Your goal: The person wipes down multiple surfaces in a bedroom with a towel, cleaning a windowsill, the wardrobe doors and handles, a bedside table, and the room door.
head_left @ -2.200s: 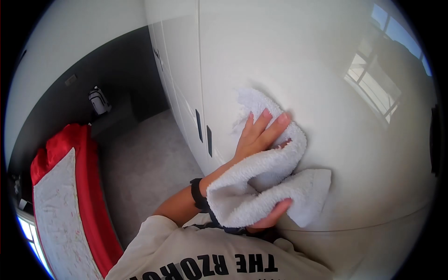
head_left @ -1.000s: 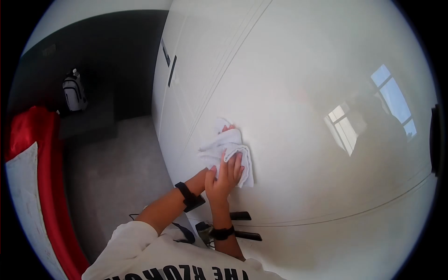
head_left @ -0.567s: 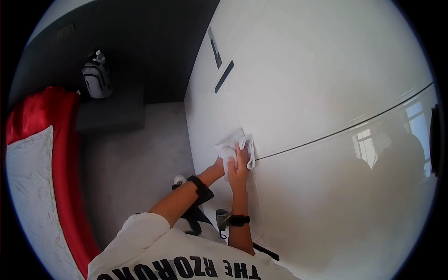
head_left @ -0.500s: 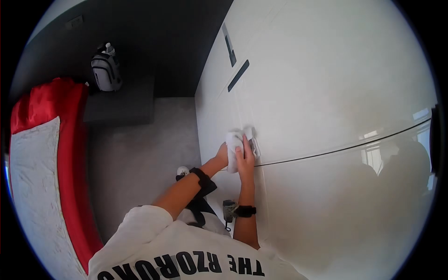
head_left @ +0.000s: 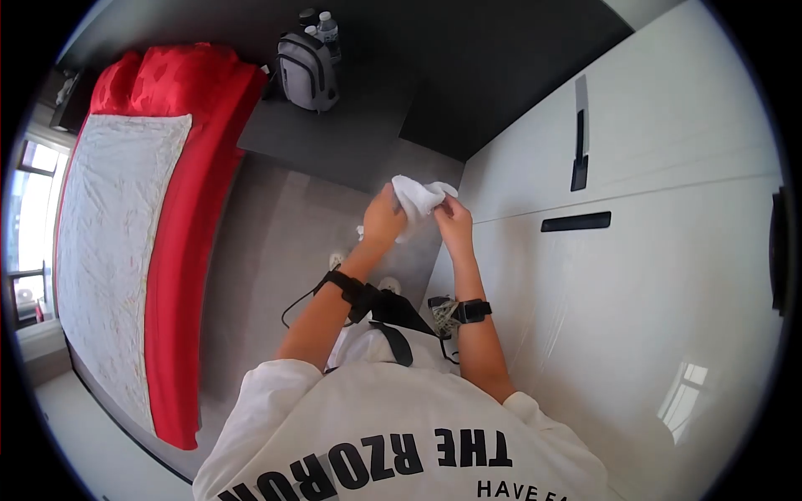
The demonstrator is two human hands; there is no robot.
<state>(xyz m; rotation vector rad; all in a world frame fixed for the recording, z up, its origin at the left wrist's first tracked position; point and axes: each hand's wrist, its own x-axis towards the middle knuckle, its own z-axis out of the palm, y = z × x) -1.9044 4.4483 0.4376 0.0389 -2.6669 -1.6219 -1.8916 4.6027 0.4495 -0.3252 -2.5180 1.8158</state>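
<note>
A white cloth (head_left: 420, 197) hangs bunched between my two hands, held out in front of my body above the floor. On its left side my left hand (head_left: 383, 220) grips it, fingers curled around the edge. My right hand (head_left: 454, 220) pinches its right end between thumb and fingers. The cloth is apart from the glossy white cabinet doors (head_left: 635, 292) on my right. Black straps with small devices sit on both my forearms.
Dark recessed handles (head_left: 576, 221) mark the cabinet doors. A grey backpack (head_left: 306, 73) and bottles (head_left: 328, 32) stand on a dark low platform (head_left: 334, 146) ahead. A red bed (head_left: 171, 275) with a pale cover (head_left: 121, 234) lies left, beside a window (head_left: 35, 209).
My view has turned left. Both hands and the cloth have come away from the cabinet door, and the hands have spread apart with the cloth between them.
</note>
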